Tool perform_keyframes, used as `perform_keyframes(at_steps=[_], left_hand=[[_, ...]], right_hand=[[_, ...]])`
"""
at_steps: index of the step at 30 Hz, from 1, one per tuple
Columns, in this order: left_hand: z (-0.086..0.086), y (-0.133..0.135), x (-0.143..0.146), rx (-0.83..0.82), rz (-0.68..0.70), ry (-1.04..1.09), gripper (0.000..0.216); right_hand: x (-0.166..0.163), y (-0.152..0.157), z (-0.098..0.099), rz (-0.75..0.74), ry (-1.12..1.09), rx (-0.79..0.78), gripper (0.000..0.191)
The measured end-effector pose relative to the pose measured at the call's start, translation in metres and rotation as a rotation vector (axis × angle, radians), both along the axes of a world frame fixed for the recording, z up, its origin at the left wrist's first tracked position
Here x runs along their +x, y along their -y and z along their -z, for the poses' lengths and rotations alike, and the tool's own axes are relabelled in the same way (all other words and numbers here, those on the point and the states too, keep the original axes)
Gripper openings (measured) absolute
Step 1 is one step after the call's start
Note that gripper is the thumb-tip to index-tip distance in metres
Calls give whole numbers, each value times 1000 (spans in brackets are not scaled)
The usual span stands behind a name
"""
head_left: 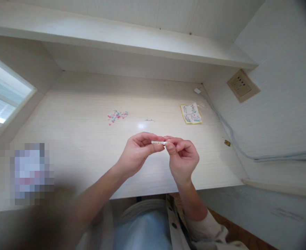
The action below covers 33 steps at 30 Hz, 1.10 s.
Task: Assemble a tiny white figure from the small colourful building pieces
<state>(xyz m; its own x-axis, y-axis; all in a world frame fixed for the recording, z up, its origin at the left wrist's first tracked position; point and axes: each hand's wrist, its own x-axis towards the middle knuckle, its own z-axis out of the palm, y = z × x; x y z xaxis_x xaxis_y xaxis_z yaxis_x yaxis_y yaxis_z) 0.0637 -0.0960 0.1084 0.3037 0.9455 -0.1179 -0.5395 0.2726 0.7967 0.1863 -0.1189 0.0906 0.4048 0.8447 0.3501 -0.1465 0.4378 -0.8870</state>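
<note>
Above the middle of the desk, my left hand (137, 152) pinches a short, narrow white piece (157, 142) between thumb and fingers. My right hand (183, 154) is closed at the right end of the same piece, its thumb and index fingertips pressed together there. The piece is too small for me to tell its kind. Beyond my hands lies a thin, bluish row of tiny parts (149, 120). To its left is a loose scatter of small pink, blue and white pieces (118, 115).
A yellow-edged printed card (191, 114) lies at the right of the pale desk (85, 139). A grey cable (230, 133) runs along the right wall below a socket (243, 85). One shelf (116, 41) spans the back. At left sits a blurred-out object (30, 173).
</note>
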Motion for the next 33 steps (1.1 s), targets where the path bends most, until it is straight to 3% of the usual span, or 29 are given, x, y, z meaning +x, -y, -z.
perform_keyframes(at_steps=[5,11,23,33], left_hand=[[1,4,3,-56,33,67,22],[5,4,3,-12,4,30,22],[-2,1,-8,155,-215,-394,22],[0,-2,-9,192,-150,-439,27]], right_hand=[[-1,2,-2,53,46,59,34],[-2,3,-2,32,32,69,35],[-1,-3,4,-1,-58,-121,23],[18,1,7,-94,223,-183,10]])
